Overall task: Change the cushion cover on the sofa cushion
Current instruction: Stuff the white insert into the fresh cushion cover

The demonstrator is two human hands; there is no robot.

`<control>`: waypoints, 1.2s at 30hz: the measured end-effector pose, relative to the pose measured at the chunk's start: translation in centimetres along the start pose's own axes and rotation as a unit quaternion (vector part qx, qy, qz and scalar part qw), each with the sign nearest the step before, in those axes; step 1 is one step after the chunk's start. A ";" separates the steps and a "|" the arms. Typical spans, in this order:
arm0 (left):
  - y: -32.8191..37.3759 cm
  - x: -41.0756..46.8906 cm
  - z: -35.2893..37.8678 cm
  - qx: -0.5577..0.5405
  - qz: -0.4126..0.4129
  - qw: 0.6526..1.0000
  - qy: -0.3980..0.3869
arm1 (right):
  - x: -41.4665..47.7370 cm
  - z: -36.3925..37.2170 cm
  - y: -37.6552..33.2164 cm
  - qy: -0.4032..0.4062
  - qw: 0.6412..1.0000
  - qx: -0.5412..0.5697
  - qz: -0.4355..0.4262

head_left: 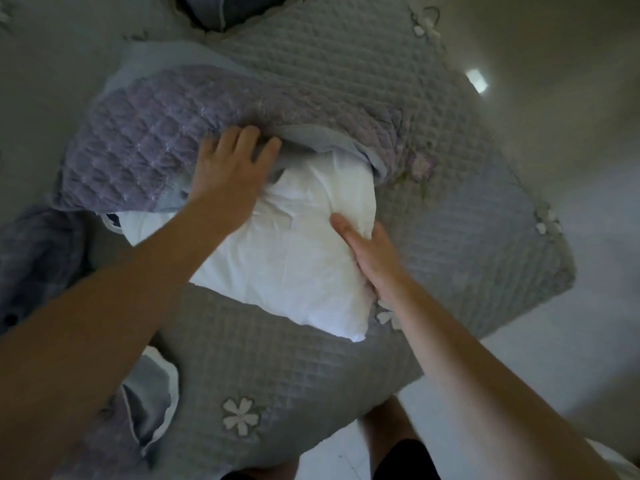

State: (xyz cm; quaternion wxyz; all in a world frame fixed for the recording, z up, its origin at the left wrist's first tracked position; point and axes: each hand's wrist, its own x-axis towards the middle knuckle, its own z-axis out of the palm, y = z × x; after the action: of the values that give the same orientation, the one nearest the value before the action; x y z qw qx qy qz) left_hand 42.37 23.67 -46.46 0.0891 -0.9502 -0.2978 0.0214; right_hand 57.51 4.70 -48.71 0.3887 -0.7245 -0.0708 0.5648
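White insert (287,258): lies on the sofa's grey quilted throw (467,237); its far end is inside the cover and its near corner is bare, pointing toward the person.
Purple quilted cover (145,143): bunched across the insert's far end, with its pale blue lining turned out at the mouth.
Left hand (228,171): laid on the cover's mouth, fingers together and reaching into the fold of the lining. The thumb is hidden, so I cannot tell whether it pinches the edge or only presses it.
Right hand (374,258): holds the insert's right edge, thumb pressed on top and fingers tucked out of sight beneath.
Step in hand: cover and insert are being worked against each other. Whether the insert is going in or coming out cannot be read from this moment alone.
Risk, bunching: the cover is gathered in thick folds, and the insert's corner may snag in the lining and jam.
Risk, uneven pull: the hands work different sides, so the insert may twist and wedge crookedly across the mouth.
Risk, seam: hauling hard on the mouth edge could strain its stitching.
Risk, throw: the throw under the insert looks loose and may drag off the seat with the cushion.
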 end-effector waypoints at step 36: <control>10.8 -7.1 -5.4 -0.210 -0.097 0.966 -0.118 | -2.2 -2.4 -1.0 0.187 0.772 -0.525 -0.305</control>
State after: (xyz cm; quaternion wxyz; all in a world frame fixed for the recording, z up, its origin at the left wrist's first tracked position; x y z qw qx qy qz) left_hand 43.10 10.06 -43.24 -0.1468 -0.9051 -0.3944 0.0613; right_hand 59.18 3.01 -46.28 0.1056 -0.8473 -0.4999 0.1449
